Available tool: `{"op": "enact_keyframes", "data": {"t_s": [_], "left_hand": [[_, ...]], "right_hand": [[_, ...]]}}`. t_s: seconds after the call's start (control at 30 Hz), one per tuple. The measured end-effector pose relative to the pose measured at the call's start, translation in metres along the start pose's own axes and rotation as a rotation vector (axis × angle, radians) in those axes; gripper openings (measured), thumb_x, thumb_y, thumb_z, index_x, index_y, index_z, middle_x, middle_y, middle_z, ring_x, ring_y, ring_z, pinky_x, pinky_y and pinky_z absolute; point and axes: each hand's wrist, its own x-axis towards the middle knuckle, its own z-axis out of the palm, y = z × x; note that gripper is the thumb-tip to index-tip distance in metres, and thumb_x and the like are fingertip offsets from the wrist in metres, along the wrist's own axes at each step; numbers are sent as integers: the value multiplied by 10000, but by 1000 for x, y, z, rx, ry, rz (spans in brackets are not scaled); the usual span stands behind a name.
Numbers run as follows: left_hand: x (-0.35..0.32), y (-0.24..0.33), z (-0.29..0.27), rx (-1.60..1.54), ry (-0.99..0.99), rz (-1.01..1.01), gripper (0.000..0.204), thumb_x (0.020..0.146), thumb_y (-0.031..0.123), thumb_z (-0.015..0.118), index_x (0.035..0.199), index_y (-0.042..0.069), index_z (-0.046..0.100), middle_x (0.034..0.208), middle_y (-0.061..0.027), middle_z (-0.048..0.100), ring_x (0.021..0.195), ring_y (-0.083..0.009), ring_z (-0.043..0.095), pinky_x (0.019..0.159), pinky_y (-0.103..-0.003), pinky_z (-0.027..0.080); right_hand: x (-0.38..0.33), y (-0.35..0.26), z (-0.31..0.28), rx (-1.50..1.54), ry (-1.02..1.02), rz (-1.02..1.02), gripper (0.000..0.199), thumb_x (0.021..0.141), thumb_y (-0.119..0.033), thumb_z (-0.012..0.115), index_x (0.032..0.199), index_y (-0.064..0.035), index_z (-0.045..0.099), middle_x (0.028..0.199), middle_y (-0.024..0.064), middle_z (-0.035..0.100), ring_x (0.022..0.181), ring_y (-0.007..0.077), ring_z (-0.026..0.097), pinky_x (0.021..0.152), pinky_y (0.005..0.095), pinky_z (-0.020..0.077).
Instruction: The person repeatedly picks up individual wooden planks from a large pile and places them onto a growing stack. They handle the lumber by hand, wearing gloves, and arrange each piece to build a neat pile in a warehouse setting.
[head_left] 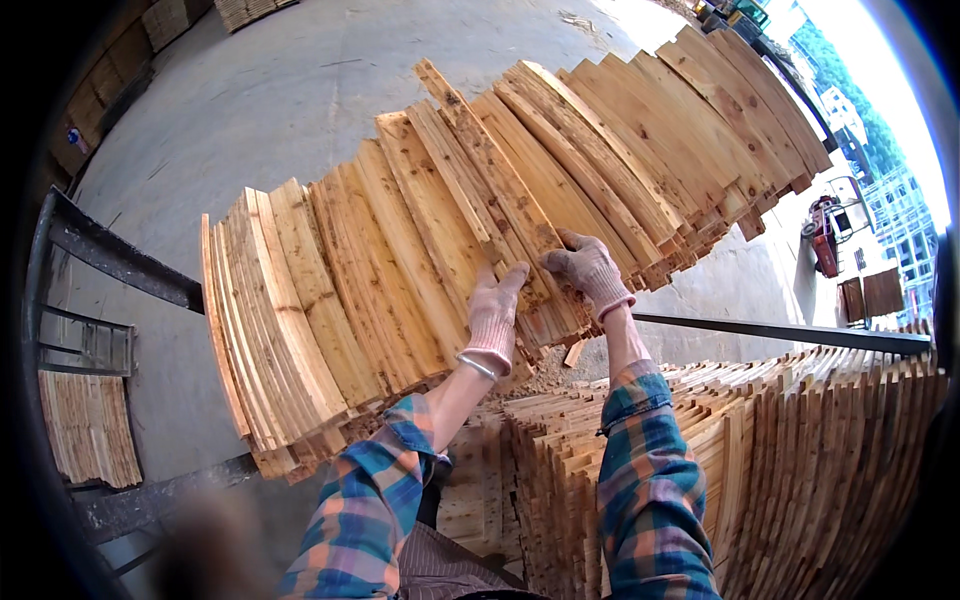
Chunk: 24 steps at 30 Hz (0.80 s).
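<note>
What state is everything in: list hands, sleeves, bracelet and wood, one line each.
Left hand: gloved, touching the boards.
Right hand: gloved, at the near end of the long board.
Long board: jutting past its neighbours at the far end.
Boards: laid side by side, overlapping, ends uneven.
Sleeves: cuffs folded back.
Bracelet: worn on the left wrist.
Lower-right stack: piled closely, ends uneven.

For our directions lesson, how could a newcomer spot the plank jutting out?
Find the wide row of planks, then the right hand at its near edge. The narrow plank slants up and left from there; its far end juts past its neighbours.
</note>
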Motion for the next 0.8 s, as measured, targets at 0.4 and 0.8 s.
{"op": "enact_keyframes", "data": {"t_s": [0.4, 0.8], "left_hand": [[-92, 67, -40, 297, 105, 6, 910, 785, 331, 780, 1442, -66, 293, 1371, -211, 480, 1267, -311, 473, 1074, -391, 354], [-50, -13, -112, -373, 44, -177, 639, 1009, 321, 476, 1498, 54, 164, 1060, -332, 610, 809, -281, 668, 642, -285, 558]], "right_hand": [[-112, -24, 52, 102, -128, -35, 530, 859, -219, 665, 1342, -51, 523, 988, 136, 706, 780, 194, 689, 700, 328, 589], [-109, 177, 136, 811, 68, 204, 506, 949, -376, 575, 1298, -11, 549, 1095, 69, 663, 898, 176, 629, 796, 307, 525]]}}
